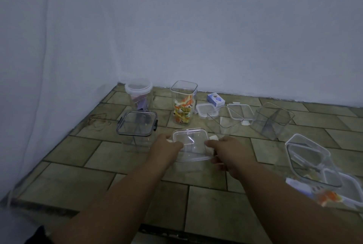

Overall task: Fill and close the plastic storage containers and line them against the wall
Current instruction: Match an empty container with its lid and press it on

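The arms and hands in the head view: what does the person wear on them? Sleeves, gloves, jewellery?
Nothing that shows. Both forearms are bare, with no sleeve in view. The left hand and the right hand have no gloves, and no watch, bracelet or ring can be seen, though the dim picture could hide a thin ring.

Dim room corner in cool, bluish light. Two plain white walls, the left wall point(39, 63) and the back wall point(235, 33), meet in a vertical corner left of centre. Below them lies a flat tiled surface point(64, 182) of long rectangular olive-brown tiles with dark grout lines, laid in staggered rows. Faint dark scuff marks point(98, 123) show on tiles near the left wall. The surface ends in a dark front edge point(45, 207) at bottom left.
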